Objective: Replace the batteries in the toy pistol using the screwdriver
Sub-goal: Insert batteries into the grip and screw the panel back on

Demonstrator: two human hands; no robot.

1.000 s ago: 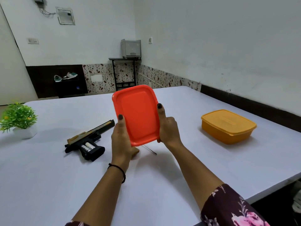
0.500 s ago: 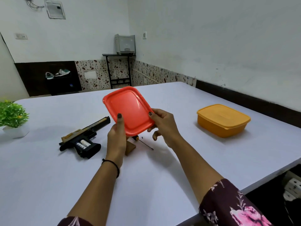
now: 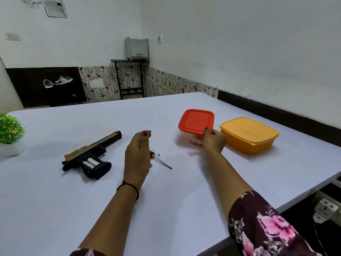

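Observation:
The black and tan toy pistol (image 3: 91, 156) lies on its side on the white table (image 3: 166, 200), its grip open with batteries (image 3: 90, 162) showing inside. The screwdriver (image 3: 160, 160) lies right of it, its handle partly hidden behind my left hand (image 3: 137, 156). A tiny dark screw (image 3: 158, 155) sits beside the shaft. My left hand hovers above the screwdriver handle, fingers apart, holding nothing. My right hand (image 3: 210, 140) grips the near edge of the red container (image 3: 196, 121), which is low at the table beside the yellow container (image 3: 248, 134).
A small green plant in a white pot (image 3: 10, 135) stands at the table's left edge. The table's right edge runs close to my right arm, with a white power strip (image 3: 325, 209) below it. A printer on a black stand (image 3: 132, 71) is by the far wall.
My left hand let go of the red container. My right hand carried it alone to the right and down, next to the yellow container.

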